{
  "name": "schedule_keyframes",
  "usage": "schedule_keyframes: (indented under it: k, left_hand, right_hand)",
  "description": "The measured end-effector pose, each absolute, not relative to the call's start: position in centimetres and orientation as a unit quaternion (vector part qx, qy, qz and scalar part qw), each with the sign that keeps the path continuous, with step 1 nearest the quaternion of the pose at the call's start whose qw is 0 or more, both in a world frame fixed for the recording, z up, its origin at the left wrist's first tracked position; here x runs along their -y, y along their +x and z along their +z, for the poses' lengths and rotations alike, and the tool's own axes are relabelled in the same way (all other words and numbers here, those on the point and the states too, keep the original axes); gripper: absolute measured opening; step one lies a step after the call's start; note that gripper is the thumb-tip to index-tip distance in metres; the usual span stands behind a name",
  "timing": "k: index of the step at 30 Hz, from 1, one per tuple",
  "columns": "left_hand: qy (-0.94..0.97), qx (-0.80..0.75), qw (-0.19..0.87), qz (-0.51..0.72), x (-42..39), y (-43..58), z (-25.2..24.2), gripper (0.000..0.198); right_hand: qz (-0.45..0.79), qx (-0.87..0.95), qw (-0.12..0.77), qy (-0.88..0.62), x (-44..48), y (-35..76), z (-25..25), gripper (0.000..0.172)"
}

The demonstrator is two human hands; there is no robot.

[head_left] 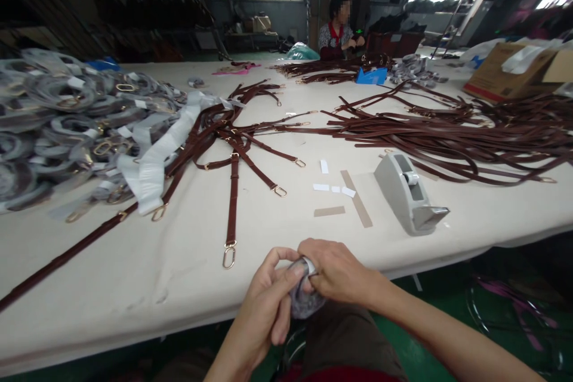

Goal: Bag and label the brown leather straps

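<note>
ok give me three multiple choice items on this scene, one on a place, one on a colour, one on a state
1. Where is the grey plastic tape dispenser?
A. on the white table, right of the hands
B. on the floor
C. inside the cardboard box

2. What colour are the long leather straps?
A. blue
B. reddish brown
C. yellow

3. What are the two hands doing?
A. resting flat on the table
B. both closed on a small clear-wrapped bundle
C. each lifting a strap

Answers: 1 A, it stands on the white table. 2 B, every strap shows reddish brown. 3 B, left hand and right hand pinch the small clear-wrapped bundle at the table edge.
</note>
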State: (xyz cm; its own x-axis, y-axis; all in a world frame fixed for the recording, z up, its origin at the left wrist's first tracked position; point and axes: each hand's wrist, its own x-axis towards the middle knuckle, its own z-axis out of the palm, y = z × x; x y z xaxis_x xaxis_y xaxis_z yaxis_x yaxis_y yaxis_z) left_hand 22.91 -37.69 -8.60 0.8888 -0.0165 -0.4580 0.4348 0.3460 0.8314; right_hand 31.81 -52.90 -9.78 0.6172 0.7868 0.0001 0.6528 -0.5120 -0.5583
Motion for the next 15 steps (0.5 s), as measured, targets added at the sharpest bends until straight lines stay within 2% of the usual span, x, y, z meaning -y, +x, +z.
schedule_keyframes:
  k: [3, 4, 5, 7, 10, 13, 15]
  left_hand:
    - [0.484, -0.236, 0.833, -0.129, 36.1, 23.7, -9.1, 0.034]
    - [0.454, -0.246, 0.846, -0.132, 35.6, 23.9, -9.2, 0.032]
    - [0.427, -0.252, 0.858, -0.137, 35.1, 24.1, -9.4, 0.03]
    - [0.385, -0.261, 0.873, -0.146, 34.6, 24.4, -9.6, 0.026]
    - [0.406, -0.273, 0.86, -0.145, 34.8, 24.6, -9.8, 0.026]
    - [0.558, -0.285, 0.773, -0.099, 34.7, 24.6, -9.8, 0.036]
    - [0.666, -0.299, 0.683, -0.013, 33.5, 24.6, -9.8, 0.045]
  right_hand:
    - [0.258, 0.358, 0.467, -0.766, 53.8, 32.9, -9.5, 0.077]
    - [0.308, 0.314, 0.54, -0.717, 54.1, 33.2, -9.6, 0.086]
    - [0.347, 0.267, 0.598, -0.672, 54.3, 33.4, -9.8, 0.088]
    - [0.381, 0.199, 0.657, -0.62, 54.4, 33.4, -10.3, 0.077]
    - [0.362, 0.162, 0.672, -0.626, 54.0, 33.1, -10.9, 0.057]
    - [0.325, 0.161, 0.654, -0.664, 53.6, 33.5, -11.4, 0.047]
    - [0.276, 0.163, 0.628, -0.709, 53.6, 34.2, -11.9, 0.046]
